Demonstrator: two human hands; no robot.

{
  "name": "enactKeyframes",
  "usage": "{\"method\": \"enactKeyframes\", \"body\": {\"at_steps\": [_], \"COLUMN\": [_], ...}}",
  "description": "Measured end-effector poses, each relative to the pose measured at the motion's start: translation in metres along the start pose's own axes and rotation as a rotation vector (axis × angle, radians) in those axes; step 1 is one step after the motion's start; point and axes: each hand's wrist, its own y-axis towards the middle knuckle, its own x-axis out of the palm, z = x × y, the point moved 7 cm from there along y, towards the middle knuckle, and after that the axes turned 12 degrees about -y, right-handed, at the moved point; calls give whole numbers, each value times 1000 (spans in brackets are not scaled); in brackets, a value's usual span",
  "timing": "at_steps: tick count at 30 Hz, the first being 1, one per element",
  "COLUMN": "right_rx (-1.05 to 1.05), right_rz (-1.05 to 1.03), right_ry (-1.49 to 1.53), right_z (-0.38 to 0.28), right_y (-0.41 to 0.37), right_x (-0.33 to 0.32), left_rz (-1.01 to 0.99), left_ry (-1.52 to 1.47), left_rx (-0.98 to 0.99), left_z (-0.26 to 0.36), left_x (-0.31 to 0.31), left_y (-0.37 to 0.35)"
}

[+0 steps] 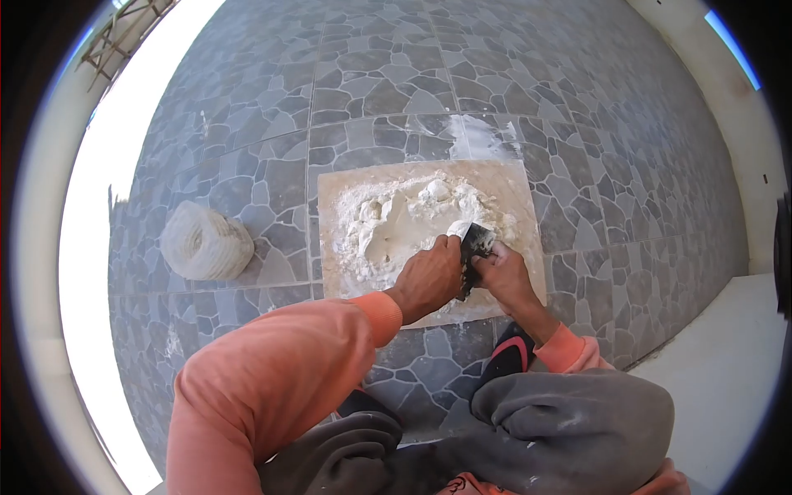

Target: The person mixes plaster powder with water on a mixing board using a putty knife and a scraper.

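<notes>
A heap of white powder and paste (404, 223) lies spread over a brown board (338, 285) on the floor, with a smooth wet hollow in its middle. Over the board's right part, my left hand (431, 276) and my right hand (507, 280) meet at a dark flat putty scraper (474, 241) smeared with white paste. My left fingers are closed at the scraper's left edge. From the right, my right thumb and fingers pinch the same scraper, and white residue coats those fingertips. The scraper's lower part is partly hidden between the hands.
A roll of whitish netting or twine (206, 242) stands on the stone-patterned tile floor (371, 82) at the left. White paste smears (483, 138) mark the tiles behind the board. My sandalled foot (511, 353) is close to the board's front edge. A pale wall (709, 355) rises on the right.
</notes>
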Motion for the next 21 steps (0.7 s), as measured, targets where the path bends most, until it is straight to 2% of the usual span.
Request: {"method": "enactKeyframes", "body": {"at_steps": [3, 6, 10, 12, 14, 18, 21], "right_rx": [11, 18, -46, -81, -234, -504, -579], "right_rz": [-2, -51, -182, -190, -208, -436, -568], "right_ry": [-156, -107, -380, -1038, -1190, -1376, -1540], "right_z": [-12, -28, -80, -136, -169, -209, -212], "right_y": [-2, 1, 17, 35, 67, 130, 183], "right_x": [-9, -22, -48, -57, -58, -10, 50], "left_rz": [-2, 19, 25, 39, 68, 97, 105], "left_ry": [-3, 15, 15, 8, 2, 8, -31], "left_rx": [-16, -15, -72, -84, -41, 63, 99], "left_z": [-7, -17, -34, -37, -38, -37, -34], "left_x": [-4, -14, -32, -42, -53, -70, -78], "left_y": [5, 11, 10, 7, -1, -21, -45]}}
